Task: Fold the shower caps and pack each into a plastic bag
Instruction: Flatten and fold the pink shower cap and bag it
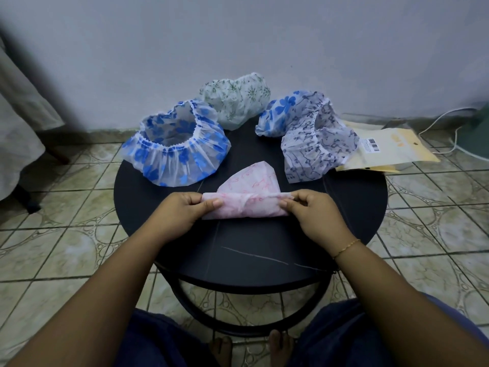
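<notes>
In the middle of the frame, on a round black table (251,250), we see a pink shower cap (247,197) being folded. Its near edge is rolled into a long strip, and a rounded flap sticks up behind the roll, flat on the table. The left hand (182,210) pinches the left end of the roll, thumb on top and fingers curled under it. The right hand (312,207) pinches the right end the same way. A thin gold bracelet (346,249) sits on the right wrist.

Higher up on the table we see more caps, all still puffy and not folded. A cap with big blue flowers (177,149) sits at the upper left, its open side up. A white cap with small green flowers (236,99) is at the top, near the wall. At the upper right a cap with blue flowers (284,112) lies touching a cap with dark blue swirls (317,147). We cannot tell for sure if these two are apart or tucked into each other.

At the right edge of the table we see some flat plastic bags (389,149) with yellow card and a barcode label. They hang partly over the rim, just beside the swirly cap.

Below the table is a tiled floor (66,247). A white cord (447,120) lies at the far right. At the bottom we see dark blue clothes and bare toes.
</notes>
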### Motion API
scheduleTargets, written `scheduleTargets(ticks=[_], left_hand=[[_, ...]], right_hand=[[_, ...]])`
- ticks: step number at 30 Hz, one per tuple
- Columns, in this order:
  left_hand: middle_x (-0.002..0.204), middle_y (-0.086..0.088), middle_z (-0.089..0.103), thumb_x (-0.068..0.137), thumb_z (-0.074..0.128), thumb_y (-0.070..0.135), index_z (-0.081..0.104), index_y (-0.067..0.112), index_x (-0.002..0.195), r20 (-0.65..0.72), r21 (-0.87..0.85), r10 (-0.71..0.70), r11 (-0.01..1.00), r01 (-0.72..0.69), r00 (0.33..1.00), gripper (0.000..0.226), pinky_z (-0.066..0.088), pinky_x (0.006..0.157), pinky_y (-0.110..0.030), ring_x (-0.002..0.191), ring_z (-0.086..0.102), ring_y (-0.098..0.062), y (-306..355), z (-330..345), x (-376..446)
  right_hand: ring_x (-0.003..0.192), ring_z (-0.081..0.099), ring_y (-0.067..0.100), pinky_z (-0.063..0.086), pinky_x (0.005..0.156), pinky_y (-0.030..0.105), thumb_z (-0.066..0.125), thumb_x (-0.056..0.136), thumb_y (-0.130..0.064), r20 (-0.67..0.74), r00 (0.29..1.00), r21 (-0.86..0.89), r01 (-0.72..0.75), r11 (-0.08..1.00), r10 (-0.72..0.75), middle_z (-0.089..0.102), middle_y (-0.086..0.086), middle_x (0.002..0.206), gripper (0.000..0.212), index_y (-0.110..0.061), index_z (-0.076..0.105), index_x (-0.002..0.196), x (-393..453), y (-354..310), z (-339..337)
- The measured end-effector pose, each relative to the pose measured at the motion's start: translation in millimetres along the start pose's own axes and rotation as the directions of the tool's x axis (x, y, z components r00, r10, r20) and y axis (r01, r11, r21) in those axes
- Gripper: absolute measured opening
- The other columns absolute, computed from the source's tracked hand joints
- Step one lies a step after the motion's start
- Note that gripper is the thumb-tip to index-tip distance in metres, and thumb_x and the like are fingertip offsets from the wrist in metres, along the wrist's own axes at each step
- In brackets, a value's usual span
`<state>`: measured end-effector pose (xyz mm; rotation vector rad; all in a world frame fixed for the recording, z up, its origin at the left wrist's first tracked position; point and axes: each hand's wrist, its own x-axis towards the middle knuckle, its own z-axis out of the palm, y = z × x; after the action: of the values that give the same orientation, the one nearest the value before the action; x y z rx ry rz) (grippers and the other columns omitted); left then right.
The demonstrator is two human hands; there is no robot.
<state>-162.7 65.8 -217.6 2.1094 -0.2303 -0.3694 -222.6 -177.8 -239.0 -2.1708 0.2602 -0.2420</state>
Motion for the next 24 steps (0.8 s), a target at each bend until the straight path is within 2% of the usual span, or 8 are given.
scheduleTargets(ticks=[2, 6, 11, 13, 16, 19, 21, 24], left_hand=[[0.083, -0.001, 0.074, 0.079, 0.068, 0.047, 0.077, 0.025, 0.08, -0.016, 0.003, -0.03, 1.0, 0.03, 0.999, 0.024, 0.052, 0.081, -0.034, 0.083, 0.068, -0.018, 2, 1, 0], [0.046, 0.013, 0.054, 0.079, 0.067, 0.052, 0.067, 0.027, 0.052, -0.077, 0.054, -0.08, 0.995, 0.084, 0.994, 0.037, 0.04, 0.063, -0.026, 0.053, 0.05, -0.008, 3, 7, 3], [0.06, 0.01, 0.057, 0.08, 0.061, 0.059, 0.068, 0.011, 0.07, -0.192, 0.175, -0.13, 0.971, 0.164, 0.973, 0.05, 0.035, 0.092, -0.041, 0.076, 0.056, -0.016, -1, 9, 9], [0.07, 0.011, 0.057, 0.081, 0.057, 0.062, 0.065, 0.02, 0.061, -0.202, 0.304, -0.147, 0.931, 0.204, 0.968, 0.048, 0.028, 0.092, -0.039, 0.097, 0.054, -0.019, -1, 9, 11], [0.076, 0.013, 0.056, 0.081, 0.056, 0.063, 0.062, 0.022, 0.06, -0.223, 0.397, -0.131, 0.893, 0.213, 0.966, 0.046, 0.027, 0.087, -0.038, 0.105, 0.048, -0.019, 2, 11, 11], [0.092, 0.01, 0.051, 0.079, 0.066, 0.054, 0.056, 0.025, 0.078, -0.32, 0.48, 0.077, 0.872, 0.091, 0.944, 0.031, 0.034, 0.084, -0.035, 0.099, 0.04, -0.014, -1, 17, 8], [0.107, 0.009, 0.05, 0.08, 0.071, 0.036, 0.057, 0.025, 0.102, -0.313, 0.467, 0.314, 0.873, -0.143, 0.896, 0.028, 0.036, 0.09, -0.033, 0.103, 0.041, -0.012, -5, 19, 6], [0.122, 0.007, 0.057, 0.077, 0.055, 0.011, 0.062, 0.032, 0.115, -0.038, 0.559, 0.631, 0.656, -0.507, 0.774, 0.044, 0.038, 0.088, -0.036, 0.111, 0.052, -0.015, -10, 24, 7]], right_hand=[[0.09, 0.065, 0.019, 0.043, 0.095, 0.049, 0.071, 0.079, -0.036, -0.038, 0.997, 0.032, -0.063, 0.998, 0.064, 0.07, -0.006, 0.082, 0.008, -0.029, 0.07, 0.083, 2, -2, 2], [0.094, 0.064, 0.02, 0.04, 0.098, 0.05, 0.071, 0.079, -0.038, -0.047, 0.994, 0.023, -0.098, 0.995, 0.099, 0.068, -0.009, 0.082, 0.011, -0.033, 0.065, 0.071, 6, -3, 5], [0.104, 0.059, 0.016, 0.034, 0.104, 0.042, 0.063, 0.086, -0.042, -0.039, 0.986, -0.09, -0.163, 0.983, 0.16, 0.07, -0.006, 0.096, 0.019, -0.028, 0.073, 0.094, 9, -10, 4], [0.107, 0.058, 0.016, 0.033, 0.104, 0.038, 0.061, 0.086, -0.045, -0.042, 0.983, -0.123, -0.182, 0.976, 0.178, 0.07, -0.005, 0.103, 0.022, -0.029, 0.072, 0.098, 9, -13, 4], [0.108, 0.057, 0.016, 0.032, 0.103, 0.035, 0.061, 0.087, -0.045, -0.048, 0.979, -0.172, -0.202, 0.964, 0.197, 0.069, -0.006, 0.106, 0.02, -0.03, 0.071, 0.093, 10, -18, 4], [0.103, 0.057, 0.016, 0.03, 0.103, 0.035, 0.061, 0.087, -0.043, -0.04, 0.978, -0.23, -0.209, 0.951, 0.205, 0.068, -0.007, 0.097, 0.019, -0.03, 0.06, 0.073, 12, -22, 4], [0.093, 0.056, 0.015, 0.031, 0.102, 0.035, 0.063, 0.086, -0.043, -0.028, 0.977, -0.241, -0.213, 0.947, 0.213, 0.061, -0.012, 0.082, 0.026, -0.028, 0.052, 0.068, 13, -23, 5], [0.081, 0.051, 0.011, 0.035, 0.102, 0.039, 0.067, 0.082, -0.04, -0.029, 0.975, -0.201, -0.221, 0.954, 0.219, 0.052, -0.016, 0.072, 0.027, -0.026, 0.047, 0.07, 13, -21, 5]])
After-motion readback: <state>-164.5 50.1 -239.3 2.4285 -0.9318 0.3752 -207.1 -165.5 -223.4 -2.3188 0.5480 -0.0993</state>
